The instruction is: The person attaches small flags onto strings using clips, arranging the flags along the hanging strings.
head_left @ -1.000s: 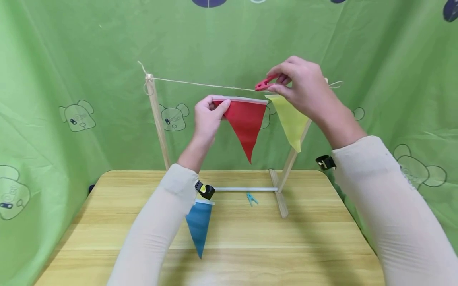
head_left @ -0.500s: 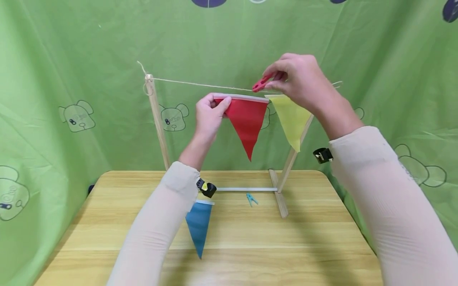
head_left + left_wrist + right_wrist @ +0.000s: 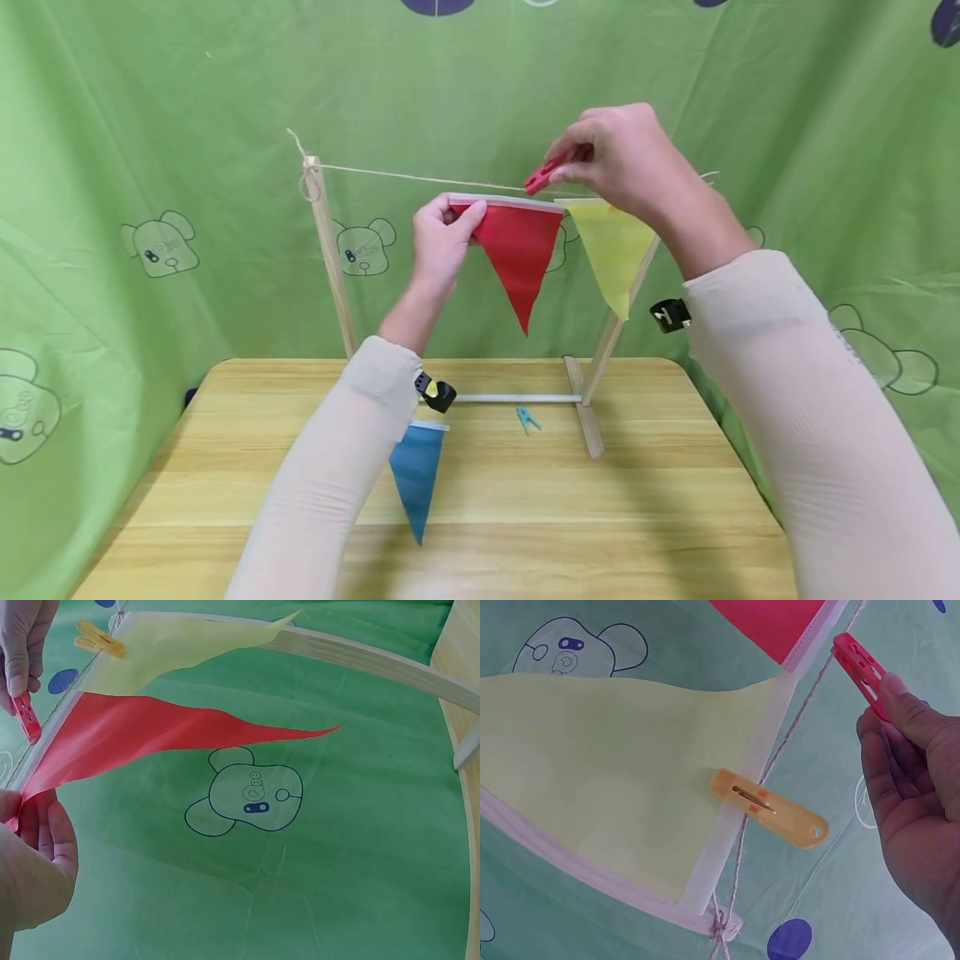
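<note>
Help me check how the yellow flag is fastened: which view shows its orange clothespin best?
The right wrist view: the orange clothespin fills mid-frame, clamping the yellow flag to the string. The left wrist view shows it small at the top edge; in the head view it is hidden.

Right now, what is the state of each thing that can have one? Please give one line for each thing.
Red flag: held up at the string, not yet pegged.
Yellow flag: hanging, pegged by the orange peg.
Red peg: pinched by the right hand, near the string.
Left hand: grips the red flag's corner.
Blue flag: flat on the table.
Blue peg: loose on the table.
</note>
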`<state>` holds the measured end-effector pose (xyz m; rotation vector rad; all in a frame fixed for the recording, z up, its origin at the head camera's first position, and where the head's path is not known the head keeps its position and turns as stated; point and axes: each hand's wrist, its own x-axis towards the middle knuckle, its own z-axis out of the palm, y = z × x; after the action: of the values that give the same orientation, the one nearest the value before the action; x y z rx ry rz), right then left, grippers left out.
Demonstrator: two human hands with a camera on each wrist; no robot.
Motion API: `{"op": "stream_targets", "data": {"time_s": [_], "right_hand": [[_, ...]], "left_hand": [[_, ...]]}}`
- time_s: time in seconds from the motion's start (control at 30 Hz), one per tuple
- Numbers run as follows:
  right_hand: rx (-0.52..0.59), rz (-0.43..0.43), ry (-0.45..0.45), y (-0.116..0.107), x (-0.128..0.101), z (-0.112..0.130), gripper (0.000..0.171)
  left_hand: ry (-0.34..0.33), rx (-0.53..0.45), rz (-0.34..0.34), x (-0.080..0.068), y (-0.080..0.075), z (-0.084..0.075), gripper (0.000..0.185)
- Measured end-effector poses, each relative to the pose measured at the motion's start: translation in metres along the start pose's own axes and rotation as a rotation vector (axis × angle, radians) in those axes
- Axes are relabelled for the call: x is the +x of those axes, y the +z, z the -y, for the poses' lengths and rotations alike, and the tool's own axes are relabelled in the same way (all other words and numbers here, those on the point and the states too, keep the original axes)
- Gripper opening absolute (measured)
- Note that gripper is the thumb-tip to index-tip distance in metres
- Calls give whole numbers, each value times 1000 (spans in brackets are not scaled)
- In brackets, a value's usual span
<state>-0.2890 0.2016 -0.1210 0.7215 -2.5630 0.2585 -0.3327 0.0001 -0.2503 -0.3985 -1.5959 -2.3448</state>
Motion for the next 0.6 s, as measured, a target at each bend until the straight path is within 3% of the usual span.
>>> {"op": "stream_targets", "data": {"time_s": [0.6], "right_hand": [[-10, 74, 4, 8, 8, 2, 17]], "left_hand": [[-7, -6, 3, 5, 4, 3, 13]]}}
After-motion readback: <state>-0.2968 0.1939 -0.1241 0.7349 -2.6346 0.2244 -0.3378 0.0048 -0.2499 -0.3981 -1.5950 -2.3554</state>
